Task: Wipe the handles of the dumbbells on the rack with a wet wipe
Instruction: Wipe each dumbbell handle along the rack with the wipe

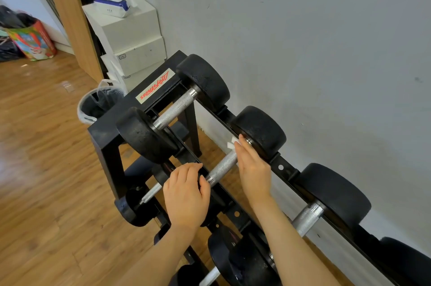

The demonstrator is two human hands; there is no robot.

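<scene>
Rack (106, 138) black, white label (155, 86) with red script. Dumbbell heads (205, 80) matte black; handles (176, 108) silver, fine crosshatch knurl. Wet wipe (231, 143) under my right hand (251, 169) white. Wall (303, 29) pale grey-blue, few dark scuffs. Floor (46, 157) warm brown wood planks. Stacked boxes (130, 36) white; wipe pack (113, 5) white and blue. Bin (98, 106) with dark liner. Bag (32, 40) red, green, multicoloured print.

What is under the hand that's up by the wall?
A white wipe sticks out past the fingertips of the right hand, which lies over the silver dumbbell handle. The rest of the wipe is covered by the hand.
</scene>
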